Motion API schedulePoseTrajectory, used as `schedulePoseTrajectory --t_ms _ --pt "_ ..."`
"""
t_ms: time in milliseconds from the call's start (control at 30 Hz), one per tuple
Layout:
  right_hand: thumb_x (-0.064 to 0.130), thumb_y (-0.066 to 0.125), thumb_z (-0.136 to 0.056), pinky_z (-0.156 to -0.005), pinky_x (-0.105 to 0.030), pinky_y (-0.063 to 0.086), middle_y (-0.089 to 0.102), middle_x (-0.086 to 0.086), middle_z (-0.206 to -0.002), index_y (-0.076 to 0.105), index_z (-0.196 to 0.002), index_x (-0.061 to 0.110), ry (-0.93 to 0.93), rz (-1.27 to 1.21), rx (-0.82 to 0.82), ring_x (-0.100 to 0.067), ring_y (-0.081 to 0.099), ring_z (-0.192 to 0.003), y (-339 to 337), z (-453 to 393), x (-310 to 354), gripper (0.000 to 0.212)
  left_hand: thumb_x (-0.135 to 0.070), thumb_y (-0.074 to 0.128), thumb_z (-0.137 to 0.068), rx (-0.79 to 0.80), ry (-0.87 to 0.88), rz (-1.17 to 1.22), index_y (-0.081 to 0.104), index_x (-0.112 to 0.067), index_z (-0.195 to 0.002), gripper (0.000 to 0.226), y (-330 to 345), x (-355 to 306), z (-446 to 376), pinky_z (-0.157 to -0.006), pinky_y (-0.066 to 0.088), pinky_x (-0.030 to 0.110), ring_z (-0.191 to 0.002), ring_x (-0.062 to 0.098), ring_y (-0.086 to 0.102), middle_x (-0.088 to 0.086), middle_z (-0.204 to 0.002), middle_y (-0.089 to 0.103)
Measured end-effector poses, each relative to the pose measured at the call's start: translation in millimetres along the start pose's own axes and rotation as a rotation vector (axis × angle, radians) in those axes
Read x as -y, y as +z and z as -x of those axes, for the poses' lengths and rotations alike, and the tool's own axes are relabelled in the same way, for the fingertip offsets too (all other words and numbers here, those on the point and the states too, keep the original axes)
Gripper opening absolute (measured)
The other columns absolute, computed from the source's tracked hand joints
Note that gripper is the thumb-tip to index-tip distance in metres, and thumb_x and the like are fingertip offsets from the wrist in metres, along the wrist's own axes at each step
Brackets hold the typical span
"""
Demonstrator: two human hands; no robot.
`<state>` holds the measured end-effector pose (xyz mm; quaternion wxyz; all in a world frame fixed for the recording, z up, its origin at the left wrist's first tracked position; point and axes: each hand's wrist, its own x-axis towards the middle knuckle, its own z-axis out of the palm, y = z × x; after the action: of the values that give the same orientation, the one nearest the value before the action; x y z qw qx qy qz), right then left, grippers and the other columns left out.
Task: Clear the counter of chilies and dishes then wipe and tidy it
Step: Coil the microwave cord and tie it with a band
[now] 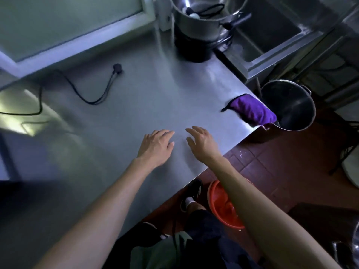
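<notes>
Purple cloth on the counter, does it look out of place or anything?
Yes. The purple cloth lies at the counter's right edge, one end overhanging toward the steel pot on the floor. A loose black power cord also trails across the counter.

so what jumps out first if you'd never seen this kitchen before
Probably the purple cloth, lying at the steel counter's right edge with one end over the big metal pot that stands beside the counter. Next, the two hands: left hand and right hand spread open side by side over the near counter. An orange basin sits on the floor below.

Orange basin (pixel 223 208) on floor; blk cord (pixel 93 90)
</notes>
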<state>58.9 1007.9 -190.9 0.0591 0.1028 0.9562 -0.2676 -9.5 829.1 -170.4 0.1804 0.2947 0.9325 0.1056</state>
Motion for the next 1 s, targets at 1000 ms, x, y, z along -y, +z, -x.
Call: schedulePoseTrajectory --t_ms 1000 --pt "0.033 0.049 -0.103 -0.120 -0.043 0.025 0.034 -0.008 -0.159 0.052 -0.142 0.022 -0.339 0.194 0.299 -0.025 0.018 -0.150 85.5 2.4 249.1 0.041 -0.033 0.050 -0.098 -0.272 -0.436 0.211 0.054 -0.023 -0.139 0.042 -41.7 205.6 220.9 -0.104 0.043 0.038 -0.128 0.023 0.051 -0.002 -0.141 0.057"
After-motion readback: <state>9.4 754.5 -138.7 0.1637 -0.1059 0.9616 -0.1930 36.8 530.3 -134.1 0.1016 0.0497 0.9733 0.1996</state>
